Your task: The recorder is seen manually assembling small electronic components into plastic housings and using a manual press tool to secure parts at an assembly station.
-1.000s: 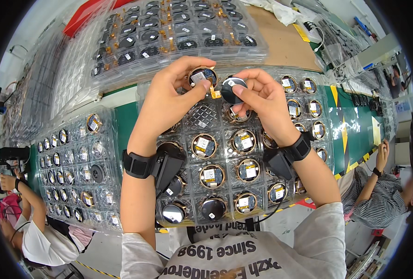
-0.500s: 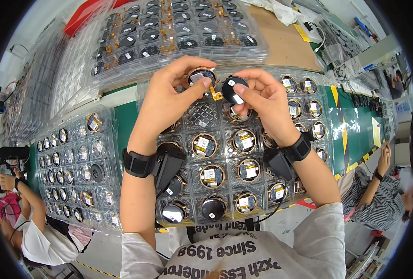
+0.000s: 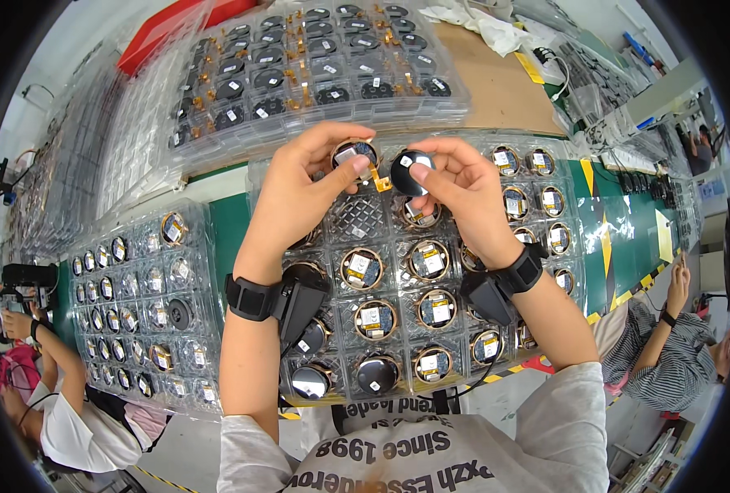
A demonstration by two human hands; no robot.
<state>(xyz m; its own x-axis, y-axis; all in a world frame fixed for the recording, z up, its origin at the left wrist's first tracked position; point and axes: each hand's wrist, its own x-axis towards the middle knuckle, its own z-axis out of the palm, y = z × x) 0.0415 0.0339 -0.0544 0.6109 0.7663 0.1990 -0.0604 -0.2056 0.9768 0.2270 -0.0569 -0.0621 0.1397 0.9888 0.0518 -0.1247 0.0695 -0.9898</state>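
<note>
A round gold-rimmed module (image 3: 354,154) with a pale square label on its face sits pinched in the left hand (image 3: 303,193), the thumb pressed on its lower edge and the fingers curled over its top. A short orange flex strip (image 3: 380,181) hangs from its right side and reaches toward a round black disc (image 3: 406,172), which the right hand (image 3: 463,193) grips between thumb and bent fingers, the thumb tip lying flat on the disc's dark face. The two parts are held just beside each other, above the far edge of a clear plastic blister tray (image 3: 356,218).

That tray lies on the green table (image 3: 221,230) directly in front of the person. Most of its round pockets carry more gold-ringed modules with pale labels; the pocket just below the hands shows only its ribbed bottom, and two pockets at the tray's near edge hold parts with dark, shiny faces. Both wrists wear black straps, each with a black box-like device (image 3: 299,300) mounted below it.

To the left, near the table's left edge, a second clear tray (image 3: 135,304) holds smaller round parts in tight rows. Beyond the hands, toward the far edge, a stack of clear trays (image 3: 315,66) is filled with black discs and orange strips, beside a sheet of brown cardboard (image 3: 496,82). A seated co-worker (image 3: 669,345) in a striped shirt is at the right, another person (image 3: 61,403) at the lower left.
</note>
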